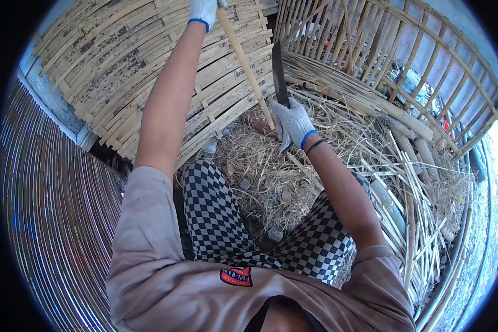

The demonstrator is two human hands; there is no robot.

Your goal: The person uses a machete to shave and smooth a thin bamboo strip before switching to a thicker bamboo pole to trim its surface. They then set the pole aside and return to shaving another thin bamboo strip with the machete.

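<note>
At the top edge of the view, my left hand (203,12), in a white glove with a blue cuff, is closed around the upper end of a pale bamboo strip (239,54). The strip slants down from there, its lower end beside my other glove. My right hand (294,123), gloved the same way, grips a machete (279,74) with its dark blade pointing up and away from me. Part of its handle shows below my fingers. Between my knees, bamboo shavings (276,182) cover the ground around both lower ends.
A woven bamboo panel (122,72) leans at the left, in front of a corrugated sheet (55,221). A slatted bamboo fence (404,55) stands at the back right. Bamboo poles (406,122) and split strips (420,221) lie on my right.
</note>
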